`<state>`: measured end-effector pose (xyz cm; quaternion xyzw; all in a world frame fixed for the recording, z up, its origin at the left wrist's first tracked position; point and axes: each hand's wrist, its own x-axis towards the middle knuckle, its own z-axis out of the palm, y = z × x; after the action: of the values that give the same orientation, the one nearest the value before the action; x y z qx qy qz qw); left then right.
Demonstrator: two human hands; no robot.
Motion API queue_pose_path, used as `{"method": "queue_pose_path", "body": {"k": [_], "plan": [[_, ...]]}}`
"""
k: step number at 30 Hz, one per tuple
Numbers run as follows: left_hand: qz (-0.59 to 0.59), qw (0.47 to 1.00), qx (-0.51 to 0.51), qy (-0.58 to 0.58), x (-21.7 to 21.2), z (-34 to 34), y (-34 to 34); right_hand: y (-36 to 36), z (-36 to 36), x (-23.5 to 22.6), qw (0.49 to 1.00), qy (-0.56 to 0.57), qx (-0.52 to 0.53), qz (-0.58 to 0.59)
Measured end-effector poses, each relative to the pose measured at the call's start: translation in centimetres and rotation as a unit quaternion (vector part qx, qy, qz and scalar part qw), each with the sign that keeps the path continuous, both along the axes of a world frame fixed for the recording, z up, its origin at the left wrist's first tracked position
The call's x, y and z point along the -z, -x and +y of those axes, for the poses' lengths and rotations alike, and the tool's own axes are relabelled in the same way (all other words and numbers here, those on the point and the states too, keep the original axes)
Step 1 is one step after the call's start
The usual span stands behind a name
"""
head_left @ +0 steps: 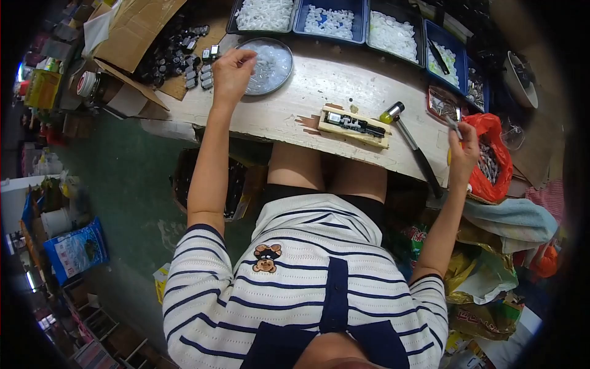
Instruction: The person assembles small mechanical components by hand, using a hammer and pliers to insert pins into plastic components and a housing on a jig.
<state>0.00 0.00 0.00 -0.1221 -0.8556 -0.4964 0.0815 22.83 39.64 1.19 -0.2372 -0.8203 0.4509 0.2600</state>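
Observation:
My left hand (231, 79) is over the left edge of a round metal dish (287, 66) that holds small translucent pieces. Its thumb and fingers are pinched together; whatever is between them is too small to make out. At the right, my right hand (465, 157) is closed around a small hand tool (453, 126) with a metal tip and a bit of yellow on the handle. Between the hands, a wooden fixture (384, 140) holds a black mechanical part (356, 125) with white pieces. Beside it lies a hammer (413, 144) with a yellow face and dark handle.
Blue and black bins (330, 38) of white plastic parts line the table's back. Black parts (175, 58) pile up at the left by a cardboard box (132, 37). An open red bag (501, 147) of small pieces stands at the right, near a small red-rimmed tray (444, 104).

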Motion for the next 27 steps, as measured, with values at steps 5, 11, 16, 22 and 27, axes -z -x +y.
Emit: {"method": "queue_pose_path", "body": {"k": [5, 11, 16, 22, 27], "plan": [[-0.096, 0.988, 0.042, -0.111, -0.4, 1.8, -0.8, 2.8, -5.8, -1.5, 0.980, -0.154, -0.124, 0.029], [-0.055, 0.994, 0.016, -0.096, 0.5, 2.8, -1.7, 4.5, -9.9, 0.7, 0.958, -0.171, -0.217, 0.071], [0.250, 0.961, -0.017, 0.119, 1.5, 1.2, -1.0, 4.4, -10.6, 1.0, 0.956, -0.158, -0.238, 0.070], [0.216, 0.949, -0.012, 0.229, 2.1, -1.1, 0.7, 4.4, -10.1, 1.7, 0.959, -0.172, -0.216, 0.067], [0.154, 0.953, -0.034, 0.258, 1.2, -1.8, 2.3, 4.6, -9.8, 1.5, 0.964, -0.169, -0.195, 0.065]]}}
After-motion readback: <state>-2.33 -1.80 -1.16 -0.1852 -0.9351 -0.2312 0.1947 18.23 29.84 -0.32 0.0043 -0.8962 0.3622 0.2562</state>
